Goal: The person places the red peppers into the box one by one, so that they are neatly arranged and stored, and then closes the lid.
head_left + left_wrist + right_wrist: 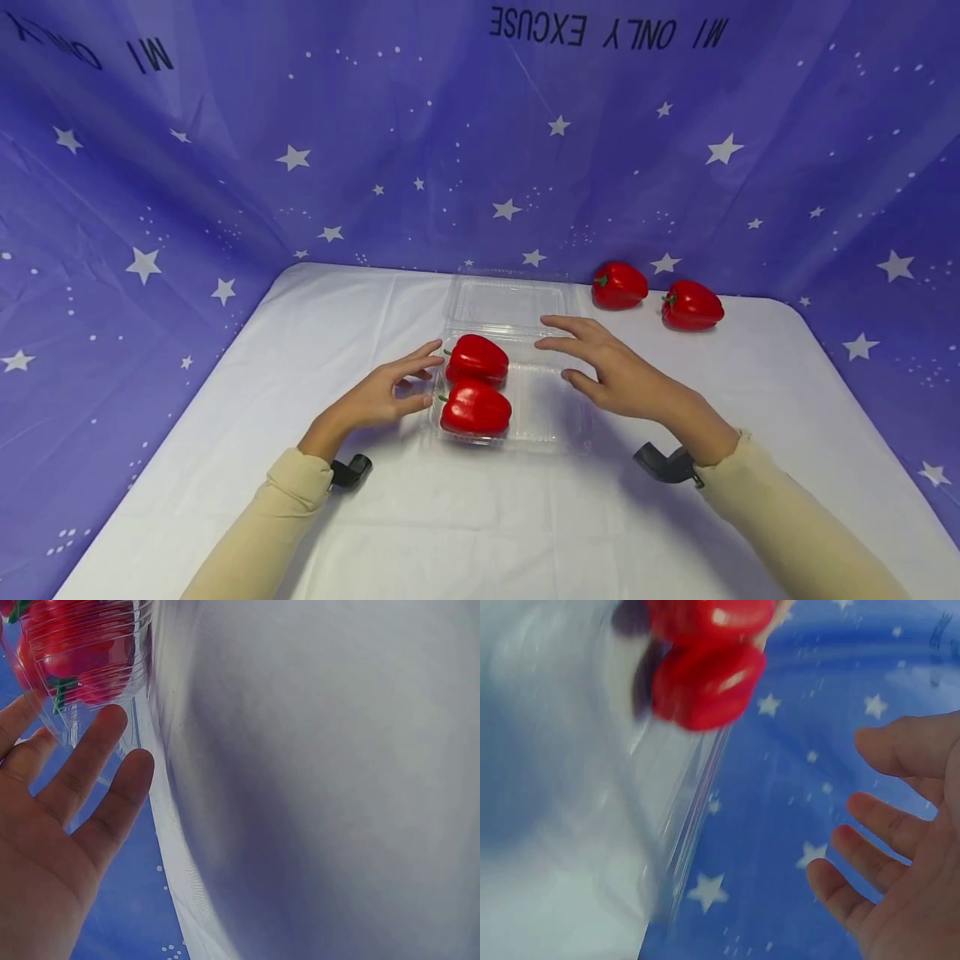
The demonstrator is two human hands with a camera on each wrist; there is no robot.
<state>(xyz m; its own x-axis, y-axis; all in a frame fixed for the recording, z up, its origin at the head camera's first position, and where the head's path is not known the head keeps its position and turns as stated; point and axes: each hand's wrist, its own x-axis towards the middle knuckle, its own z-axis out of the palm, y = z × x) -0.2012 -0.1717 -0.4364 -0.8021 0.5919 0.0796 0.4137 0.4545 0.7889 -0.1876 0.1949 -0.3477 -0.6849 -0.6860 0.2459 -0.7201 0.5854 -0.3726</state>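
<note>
Two red bell peppers, a rear one point(477, 359) and a front one point(476, 408), lie side by side in the left half of a clear plastic clamshell box point(551, 408). The box's lid point(510, 302) is folded back, away from the person. At the box's left wall is my left hand point(384, 392), fingers spread loosely and its fingertips close to the pepper stems; the left wrist view shows them beside the clear wall. Over the box's right side hovers my right hand point(618, 371), fingers parted, holding nothing. The right wrist view shows this hand point(907, 840) apart from the peppers.
Two more red bell peppers, one point(619, 286) and another point(692, 305), lie at the back right of the white-covered table point(480, 533). A purple star-patterned cloth point(420, 150) hangs behind the table and along both sides.
</note>
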